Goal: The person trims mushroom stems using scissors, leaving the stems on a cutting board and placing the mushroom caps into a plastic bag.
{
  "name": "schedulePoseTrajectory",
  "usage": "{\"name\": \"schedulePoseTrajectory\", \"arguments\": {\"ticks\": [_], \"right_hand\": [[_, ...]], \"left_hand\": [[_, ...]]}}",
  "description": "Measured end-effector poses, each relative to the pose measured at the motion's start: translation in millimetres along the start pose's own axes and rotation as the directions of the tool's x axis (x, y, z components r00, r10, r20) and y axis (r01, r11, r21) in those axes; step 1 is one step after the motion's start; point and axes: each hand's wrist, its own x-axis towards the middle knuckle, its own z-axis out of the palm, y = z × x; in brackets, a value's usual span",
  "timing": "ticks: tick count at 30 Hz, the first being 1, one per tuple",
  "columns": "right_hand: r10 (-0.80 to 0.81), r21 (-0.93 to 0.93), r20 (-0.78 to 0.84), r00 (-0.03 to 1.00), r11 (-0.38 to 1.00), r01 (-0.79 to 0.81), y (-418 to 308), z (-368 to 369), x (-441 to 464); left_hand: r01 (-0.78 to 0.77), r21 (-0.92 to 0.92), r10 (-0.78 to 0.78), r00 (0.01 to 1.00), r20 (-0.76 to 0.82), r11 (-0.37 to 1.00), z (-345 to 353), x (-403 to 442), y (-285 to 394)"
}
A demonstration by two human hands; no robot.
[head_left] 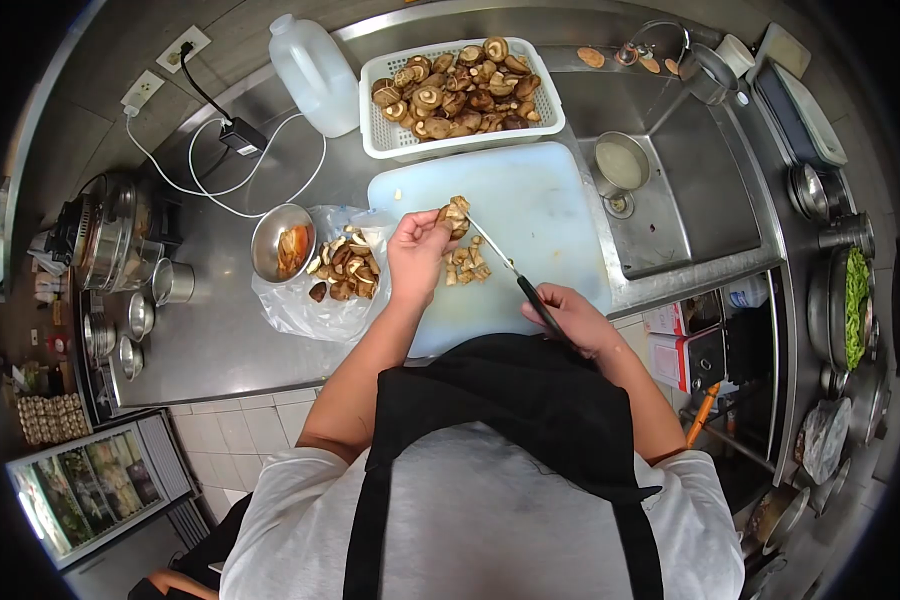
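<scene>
My left hand [421,246] pinches a shiitake mushroom [456,217] above the pale cutting board [550,200]. In my right hand [572,317] is a knife [538,302] with a black handle, its narrow blade angled up and left so the tip meets the mushroom. Below the blade, cut mushroom stems [467,262] lie in a small heap on the board. Left of my left hand, a clear plastic bag [300,315] carries cut mushrooms [345,268]. A metal bowl [270,262] with orange-brown food inside stands beside them.
Behind the board sits a white basket [378,142] of whole mushrooms, next to a plastic jug [315,85]. A sink [710,225] at the right has a metal pot [622,163] in it. White cable [200,190] loops across the counter's left side. Another person's arm [180,583] shows at bottom left.
</scene>
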Motion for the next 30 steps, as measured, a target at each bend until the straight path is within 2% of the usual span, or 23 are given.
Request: {"name": "schedulePoseTrajectory", "arguments": {"ticks": [1, 2, 4, 6, 10, 11, 12, 13, 14, 15, 16, 17, 18, 19, 20, 22, 24, 26, 28, 30], "right_hand": [[0.031, 0.271, 0.09, 0.995, 0.961, -0.054, 4.1, 2.5, 0.7], [0.035, 0.516, 0.185, 0.982, 0.847, -0.127, 7.7, 4.2, 0.9], [0.005, 0.574, 0.198, 0.98, 0.81, -0.12, 0.6, 10.4, -3.0], [-0.08, 0.7, 0.18, 0.98, 0.711, -0.07, 0.2, 13.0, -3.9], [-0.029, 0.649, 0.136, 0.99, 0.758, -0.066, 1.8, -2.2, -0.7], [0.03, 0.34, 0.047, 0.998, 0.939, -0.044, 4.7, -7.6, 2.1], [0.053, -0.014, -0.058, 0.997, 0.998, -0.054, 0.5, -9.1, 2.9], [0.156, -0.124, -0.076, 0.985, 0.979, -0.165, -3.6, -12.6, 0.3], [0.155, -0.131, -0.067, 0.986, 0.978, -0.163, -6.8, -10.2, -3.3], [-0.015, -0.428, -0.204, 0.979, 0.901, -0.075, -7.8, -6.3, -8.4], [-0.221, -0.69, -0.277, 0.935, 0.723, -0.033, -18.0, -3.3, -12.7], [-0.138, -0.674, -0.285, 0.949, 0.732, -0.096, -31.4, -3.7, -18.4], [-0.139, -0.679, -0.279, 0.95, 0.728, -0.093, -34.4, -4.2, -19.0], [-0.174, -0.738, -0.284, 0.943, 0.667, -0.099, -35.8, -5.0, -20.3], [-0.211, -0.792, -0.286, 0.935, 0.601, -0.107, -37.1, -6.7, -20.6], [-0.265, -0.79, -0.274, 0.924, 0.61, -0.059, -33.1, -13.6, -19.0], [-0.314, -0.785, -0.261, 0.913, 0.62, -0.011, -25.7, -18.4, -18.2], [-0.413, -0.689, -0.264, 0.871, 0.713, 0.129, -21.8, -21.3, -15.8], [-0.438, -0.649, -0.255, 0.862, 0.738, 0.183, -21.7, -20.3, -14.2], [-0.414, -0.529, -0.178, 0.893, 0.805, 0.268, -22.5, -19.7, -11.0]], "left_hand": [[0.0, 0.001, 0.0, 1.0, 0.0, 1.0, -0.7, 0.6, -0.5], [0.045, -0.046, -0.044, 0.999, 0.011, 0.998, -1.0, 1.0, -0.6], [0.09, -0.092, -0.089, 0.996, 0.022, 0.992, -0.1, -0.5, 3.2], [0.28, -0.329, -0.288, 0.957, 0.026, 0.902, 0.4, -1.8, 7.1], [0.274, -0.45, -0.3, 0.954, 0.015, 0.85, -7.2, -3.3, 10.4], [0.225, -0.461, -0.248, 0.969, 0.01, 0.858, -10.6, -4.5, 11.4], [0.176, -0.473, -0.198, 0.98, 0.004, 0.863, -14.3, -5.5, 11.1], [0.169, -0.476, -0.195, 0.981, -0.006, 0.863, -18.3, -4.2, 6.7], [-0.013, -0.323, -0.004, 0.999, -0.054, 0.946, -22.3, -2.3, 0.2], [-0.2, -0.155, 0.192, 0.979, -0.068, 0.968, -25.8, -0.6, -3.2], [-0.206, -0.156, 0.196, 0.977, -0.077, 0.966, -27.3, -1.8, 0.3], [-0.44, 0.007, 0.44, 0.898, -0.009, 0.898, -29.6, -4.9, 3.5], [-0.646, 0.148, 0.639, 0.763, 0.097, 0.749, -30.8, -9.1, 8.8], [-0.749, 0.345, 0.73, 0.649, 0.214, 0.565, -35.9, -13.3, 21.2], [-0.749, 0.346, 0.734, 0.648, 0.206, 0.564, -33.0, -17.5, 30.0], [-0.874, 0.399, 0.834, 0.425, 0.351, 0.277, -29.4, -23.6, 45.7], [-0.882, 0.38, 0.856, 0.407, 0.319, 0.278, -27.3, -24.9, 44.7], [-0.913, 0.296, 0.891, 0.364, 0.271, 0.283, -25.8, -24.3, 47.5], [-0.896, 0.345, 0.882, 0.382, 0.275, 0.28, -27.9, -27.7, 55.5], [-0.875, 0.398, 0.874, 0.4, 0.277, 0.275, -26.8, -28.9, 56.8]]}}
